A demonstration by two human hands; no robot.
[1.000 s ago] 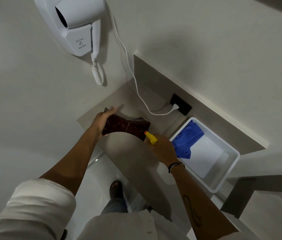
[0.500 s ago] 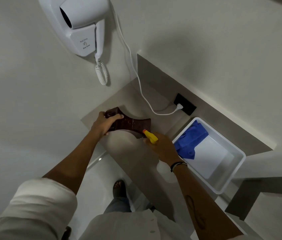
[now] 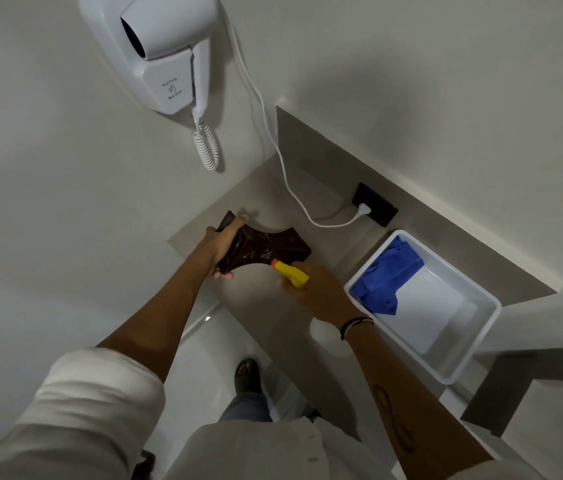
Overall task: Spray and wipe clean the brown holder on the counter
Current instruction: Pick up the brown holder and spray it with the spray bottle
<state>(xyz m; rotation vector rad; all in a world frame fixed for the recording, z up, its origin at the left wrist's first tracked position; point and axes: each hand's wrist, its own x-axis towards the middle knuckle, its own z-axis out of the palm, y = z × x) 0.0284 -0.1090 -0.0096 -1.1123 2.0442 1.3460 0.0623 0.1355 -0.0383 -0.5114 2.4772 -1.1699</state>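
The brown holder (image 3: 269,247), dark and glossy with flared ends, is tilted up at the left end of the beige counter (image 3: 273,306). My left hand (image 3: 219,245) grips its left end, fingers wrapped over the edge. My right hand (image 3: 318,296) holds a spray bottle; its yellow nozzle with an orange tip (image 3: 290,271) points at the holder's lower right edge, almost touching it. The bottle's pale body (image 3: 325,336) shows below my wrist. A blue cloth (image 3: 389,275) lies in the white tub.
A white tub (image 3: 463,355) stands on the counter at the right. A white wall hair dryer (image 3: 166,53) hangs above, its cable running to a black socket (image 3: 375,204). The counter's left edge drops to the floor, where my foot (image 3: 247,372) shows.
My left hand has shifted its hold and turned the holder, lifting its left end. The spray nozzle has stayed close to the holder's right side. The view has drifted slightly.
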